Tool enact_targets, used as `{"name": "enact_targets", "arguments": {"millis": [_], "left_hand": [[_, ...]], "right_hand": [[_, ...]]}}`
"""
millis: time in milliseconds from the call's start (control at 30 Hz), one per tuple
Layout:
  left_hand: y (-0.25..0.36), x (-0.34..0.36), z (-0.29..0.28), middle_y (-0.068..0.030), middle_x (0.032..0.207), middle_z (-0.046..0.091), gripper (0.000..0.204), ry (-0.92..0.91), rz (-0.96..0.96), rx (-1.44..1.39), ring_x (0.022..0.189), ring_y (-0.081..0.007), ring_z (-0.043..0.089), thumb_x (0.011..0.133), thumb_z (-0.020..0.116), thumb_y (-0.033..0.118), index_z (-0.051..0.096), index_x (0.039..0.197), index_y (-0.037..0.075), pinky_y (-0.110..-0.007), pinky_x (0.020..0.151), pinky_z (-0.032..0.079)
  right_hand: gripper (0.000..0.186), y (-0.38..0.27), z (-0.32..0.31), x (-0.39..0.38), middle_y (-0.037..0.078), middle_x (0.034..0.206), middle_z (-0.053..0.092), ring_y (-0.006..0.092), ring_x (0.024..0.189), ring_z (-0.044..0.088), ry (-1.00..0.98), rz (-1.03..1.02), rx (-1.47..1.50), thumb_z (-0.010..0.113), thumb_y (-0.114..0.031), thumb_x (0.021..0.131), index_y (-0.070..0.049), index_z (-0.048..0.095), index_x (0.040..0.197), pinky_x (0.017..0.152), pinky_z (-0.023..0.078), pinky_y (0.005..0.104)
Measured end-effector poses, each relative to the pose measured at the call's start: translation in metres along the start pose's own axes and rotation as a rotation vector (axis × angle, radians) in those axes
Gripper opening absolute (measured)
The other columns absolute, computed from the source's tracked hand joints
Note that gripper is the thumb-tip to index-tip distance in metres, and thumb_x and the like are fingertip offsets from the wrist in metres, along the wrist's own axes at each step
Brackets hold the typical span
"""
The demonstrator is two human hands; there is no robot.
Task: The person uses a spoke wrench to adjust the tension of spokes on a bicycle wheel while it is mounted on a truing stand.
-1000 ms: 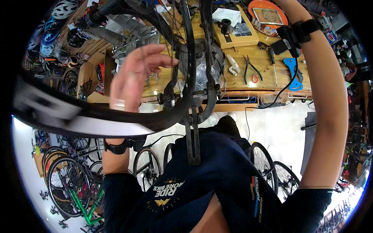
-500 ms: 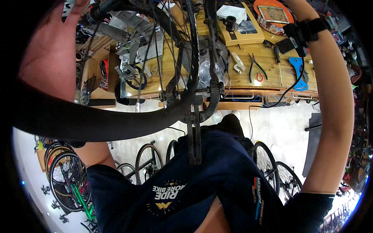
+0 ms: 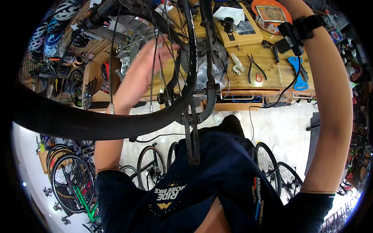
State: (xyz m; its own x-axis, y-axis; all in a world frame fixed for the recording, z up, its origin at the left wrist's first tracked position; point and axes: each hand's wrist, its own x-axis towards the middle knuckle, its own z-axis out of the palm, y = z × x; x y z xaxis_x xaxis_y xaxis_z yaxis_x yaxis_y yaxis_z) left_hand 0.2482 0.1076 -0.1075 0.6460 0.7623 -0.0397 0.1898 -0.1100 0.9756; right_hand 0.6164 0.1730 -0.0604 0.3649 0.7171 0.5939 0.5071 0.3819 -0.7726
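A bicycle wheel with a black rim (image 3: 97, 122) and thin spokes is mounted in a dark metal stand (image 3: 210, 99) in front of me. My left hand (image 3: 149, 58) is behind the spokes, left of the stand's upright, blurred, with fingers stretched out and nothing visible in them. My right hand (image 3: 289, 6) reaches to the top edge right of the stand, near an orange round tray (image 3: 283, 11); its fingers are out of sight, so what it touches is hidden.
The wooden bench (image 3: 244, 85) carries pliers (image 3: 257, 70), a screwdriver (image 3: 277, 60), a blue tool (image 3: 299, 77) and a yellow box (image 3: 246, 37). Helmets (image 3: 64, 11) and a cardboard box (image 3: 97, 77) are at left. Bicycles (image 3: 72, 186) stand behind me on both sides.
My left hand swung out to the upper left, then came back in behind the spokes. The wheel has turned, so its white lettering has left view. My right arm has barely moved.
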Motion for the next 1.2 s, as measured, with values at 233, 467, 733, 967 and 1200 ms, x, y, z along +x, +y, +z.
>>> {"name": "enact_targets", "arguments": {"millis": [233,467,733,967,1200], "left_hand": [[0.022,-0.007,-0.008,-0.0213,0.112,0.063,0.076,-0.186,0.045,0.016,0.098,-0.0275,0.063,0.101,0.017,0.056,0.033,0.14,-0.007,-0.039,0.095,0.043],[0.068,-0.013,-0.034,-0.0197,0.121,0.059,0.098,-0.154,0.302,-0.051,0.106,-0.0262,0.058,0.091,0.028,0.072,0.026,0.145,-0.01,-0.038,0.095,0.041],[0.137,-0.01,-0.073,-0.0286,0.145,0.036,0.099,-0.115,0.429,-0.344,0.133,-0.0363,0.039,0.085,0.052,0.062,0.024,0.145,-0.011,-0.044,0.112,0.031],[0.087,0.022,-0.05,-0.0215,0.141,0.044,0.061,0.117,0.569,-0.08,0.124,-0.0293,0.049,0.101,0.034,0.043,0.041,0.14,-0.003,-0.038,0.104,0.037],[0.027,-0.008,-0.008,-0.0176,0.139,0.048,0.063,-0.008,0.148,0.205,0.125,-0.0249,0.05,0.099,0.043,0.041,0.034,0.144,-0.003,-0.035,0.105,0.035]], "right_hand": [[0.043,-0.004,0.002,-0.002,0.01,0.06,0.058,0.0205,0.051,0.055,0.003,0.03,0.003,0.041,-0.031,0.093,0.003,0.059,0.074,0.052,0.044,0.0346],[0.042,-0.003,0.002,-0.005,0.01,0.061,0.057,0.019,0.052,0.055,0.009,-0.026,0.044,0.041,-0.031,0.093,0.002,0.059,0.076,0.052,0.044,0.034],[0.04,-0.01,0.007,-0.008,0.01,0.062,0.057,0.0189,0.053,0.054,-0.024,-0.037,0.064,0.041,-0.029,0.094,0.003,0.059,0.078,0.053,0.044,0.0331],[0.04,-0.002,-0.005,-0.006,0.011,0.062,0.058,0.0196,0.051,0.056,-0.001,-0.005,0.008,0.041,-0.029,0.094,0.003,0.059,0.077,0.052,0.046,0.0334],[0.041,-0.007,0.003,-0.007,0.011,0.061,0.058,0.0189,0.051,0.056,-0.011,-0.004,0.025,0.042,-0.03,0.093,0.003,0.059,0.076,0.05,0.045,0.0335]]}}
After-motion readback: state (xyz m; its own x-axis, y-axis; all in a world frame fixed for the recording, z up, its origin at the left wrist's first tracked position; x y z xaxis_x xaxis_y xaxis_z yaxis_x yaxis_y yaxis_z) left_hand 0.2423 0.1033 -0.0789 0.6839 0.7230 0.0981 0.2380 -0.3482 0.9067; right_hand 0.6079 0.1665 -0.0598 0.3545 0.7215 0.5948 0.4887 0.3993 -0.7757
